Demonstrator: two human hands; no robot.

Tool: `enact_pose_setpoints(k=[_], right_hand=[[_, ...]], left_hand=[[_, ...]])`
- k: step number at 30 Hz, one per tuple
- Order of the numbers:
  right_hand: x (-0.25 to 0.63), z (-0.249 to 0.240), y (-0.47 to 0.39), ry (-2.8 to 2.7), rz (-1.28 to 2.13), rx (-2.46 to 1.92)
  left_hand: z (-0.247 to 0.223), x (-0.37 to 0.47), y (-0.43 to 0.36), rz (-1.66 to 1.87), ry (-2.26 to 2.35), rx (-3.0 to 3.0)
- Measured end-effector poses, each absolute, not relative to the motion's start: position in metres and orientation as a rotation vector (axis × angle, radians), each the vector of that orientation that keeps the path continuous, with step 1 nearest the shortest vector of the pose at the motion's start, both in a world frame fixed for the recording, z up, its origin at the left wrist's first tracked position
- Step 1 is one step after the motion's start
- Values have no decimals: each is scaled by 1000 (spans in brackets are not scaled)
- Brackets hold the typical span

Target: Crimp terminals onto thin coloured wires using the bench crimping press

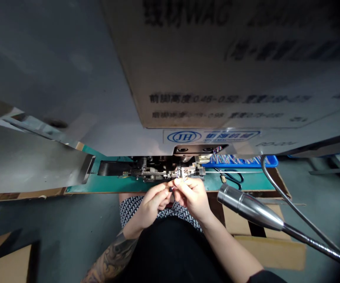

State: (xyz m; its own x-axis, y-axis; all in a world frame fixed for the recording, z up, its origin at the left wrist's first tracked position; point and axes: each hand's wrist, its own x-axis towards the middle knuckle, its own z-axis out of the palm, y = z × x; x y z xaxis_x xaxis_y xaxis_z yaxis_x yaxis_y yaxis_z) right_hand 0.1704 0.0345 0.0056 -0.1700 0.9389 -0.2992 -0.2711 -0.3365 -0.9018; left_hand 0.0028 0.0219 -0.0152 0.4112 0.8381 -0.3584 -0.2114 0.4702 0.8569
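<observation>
Both hands meet at the front of a machine's metal tooling (158, 172), just over the table edge. Fingers of my left hand (155, 199) are pinched around a small black piece (170, 189). My right hand (192, 195) is closed beside it, its thumb and index fingertips together right below the tooling. What those fingertips grip is too small to make out. The fingertips of the two hands nearly touch.
The large grey machine body (122, 133) overhangs the green table (99, 184). To the right are a blue tray (271, 161) of thin wires, black-handled scissors (234, 177) and a metal gooseneck lamp (249, 208). Cardboard boxes (271, 249) lie below.
</observation>
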Motion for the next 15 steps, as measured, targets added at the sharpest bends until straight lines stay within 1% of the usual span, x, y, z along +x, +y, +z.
enact_pose_setpoints(k=[4,8,15], right_hand=[[171,2,34,-818,1704,-1092],[169,5,34,-825,1670,-1113],[164,6,29,-820,1386,-1243]], left_hand=[[-15,4,27,662,793,635],[-12,6,29,675,735,513],[-19,9,20,796,868,771]])
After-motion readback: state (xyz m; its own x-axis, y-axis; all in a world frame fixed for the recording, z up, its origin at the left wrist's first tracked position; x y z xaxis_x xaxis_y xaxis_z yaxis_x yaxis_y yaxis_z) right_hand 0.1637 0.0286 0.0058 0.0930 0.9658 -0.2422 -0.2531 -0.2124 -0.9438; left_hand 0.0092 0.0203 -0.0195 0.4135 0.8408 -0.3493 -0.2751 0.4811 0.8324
